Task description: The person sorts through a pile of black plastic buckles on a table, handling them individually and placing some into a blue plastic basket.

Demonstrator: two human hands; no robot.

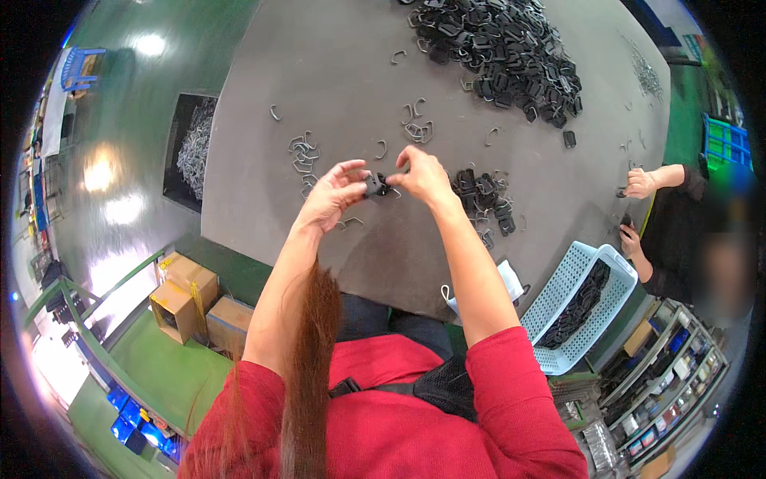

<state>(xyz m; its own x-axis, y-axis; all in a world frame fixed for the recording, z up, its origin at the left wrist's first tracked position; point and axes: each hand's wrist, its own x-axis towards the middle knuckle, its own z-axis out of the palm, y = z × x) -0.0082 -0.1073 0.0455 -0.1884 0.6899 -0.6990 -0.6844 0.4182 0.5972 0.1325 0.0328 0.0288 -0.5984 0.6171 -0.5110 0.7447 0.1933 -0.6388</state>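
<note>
My left hand (329, 195) pinches a small black plastic buckle-like piece (373, 186) between thumb and fingers, just above the grey table. My right hand (424, 176) has its fingertips closed together at the right side of that piece; what they grip is too small to make out. Left of my hands lie several bent metal wire clips (303, 152), and another clip (351, 221) rests below my left hand. A small heap of black pieces with wire clips (481, 194) sits right of my right hand.
A large pile of black pieces (503, 56) covers the table's far side. A light blue basket (550, 323) holding black parts and a face mask (509, 279) are at the near right. Another person's hand (638, 184) works at the right edge. A dark bin (177, 152) of metal clips stands left.
</note>
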